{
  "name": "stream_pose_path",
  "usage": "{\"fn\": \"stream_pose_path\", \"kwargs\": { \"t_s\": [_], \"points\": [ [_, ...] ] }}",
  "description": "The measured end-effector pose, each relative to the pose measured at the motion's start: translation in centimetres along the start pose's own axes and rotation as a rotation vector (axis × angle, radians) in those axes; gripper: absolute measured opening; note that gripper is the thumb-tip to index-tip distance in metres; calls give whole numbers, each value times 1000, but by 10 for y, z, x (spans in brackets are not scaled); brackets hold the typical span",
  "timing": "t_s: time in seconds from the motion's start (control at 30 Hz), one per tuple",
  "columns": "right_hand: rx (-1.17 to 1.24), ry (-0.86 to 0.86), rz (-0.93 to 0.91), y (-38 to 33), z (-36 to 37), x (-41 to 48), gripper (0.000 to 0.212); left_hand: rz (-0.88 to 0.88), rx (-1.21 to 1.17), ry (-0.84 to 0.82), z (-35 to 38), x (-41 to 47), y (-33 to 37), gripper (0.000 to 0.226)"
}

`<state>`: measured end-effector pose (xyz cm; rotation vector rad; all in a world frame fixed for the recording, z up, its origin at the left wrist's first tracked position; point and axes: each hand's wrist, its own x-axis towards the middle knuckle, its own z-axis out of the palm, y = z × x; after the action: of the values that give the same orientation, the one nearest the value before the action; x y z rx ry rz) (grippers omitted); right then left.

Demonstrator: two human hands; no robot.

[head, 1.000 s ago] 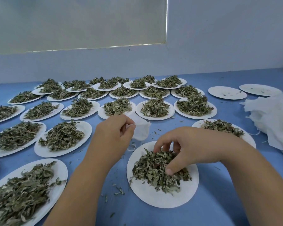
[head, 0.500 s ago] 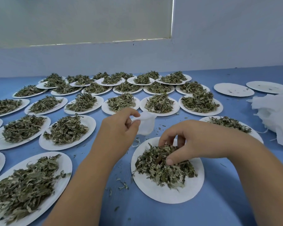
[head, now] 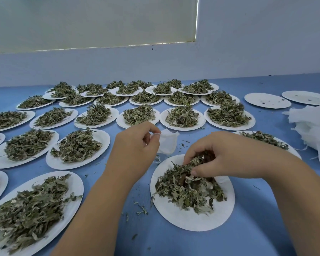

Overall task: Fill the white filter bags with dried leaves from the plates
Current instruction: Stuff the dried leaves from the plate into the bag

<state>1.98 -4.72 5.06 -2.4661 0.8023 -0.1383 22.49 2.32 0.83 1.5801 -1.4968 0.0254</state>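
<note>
Gathering a pinch of dried leaves point(head: 188, 189) from the nearest plate point(head: 183, 218), the right hand point(head: 224, 156) curls its fingers and thumb into the top of the heap. The left hand point(head: 135, 145) pinches the mouth of a white filter bag point(head: 167, 143) between thumb and fingertips, holding it raised just beyond that plate's far rim. The bag hangs flat, and whether it holds any leaves yet cannot be told. Two plates point(head: 267, 100) at the far right of the blue tabletop point(head: 266, 228) carry only crumbs, which suggests they are already emptied. Judged from this, the task is at an early stage: the nearest plate is well loaded, and many heaped plates point(head: 78, 146) lie untouched in rows to the left and beyond. A pile of white bags point(head: 314, 130) lies at the right edge; filled or unfilled cannot be told.
</note>
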Motion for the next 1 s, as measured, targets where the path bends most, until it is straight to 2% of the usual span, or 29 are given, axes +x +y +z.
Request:
{"fn": "stream_pose_path", "kwargs": {
  "t_s": [0.23,0.53,0.7,0.83,1.0],
  "points": [
    [164,190,-95,2,-5,-3,15,27,7,34,2,0,1,9],
    [256,310,-157,-4,-1,-1,13,39,3,-24,5,-3,5,8],
    [98,427,-145,-8,8,5,13,61,4,-34,7,-3,7,7],
    [-42,411,-127,-13,14,9,17,74,-8,-49,9,-4,8,7],
    [-65,433,-128,-16,19,10,26,32,-56,-35,12,-3,8,7]
  ]
}}
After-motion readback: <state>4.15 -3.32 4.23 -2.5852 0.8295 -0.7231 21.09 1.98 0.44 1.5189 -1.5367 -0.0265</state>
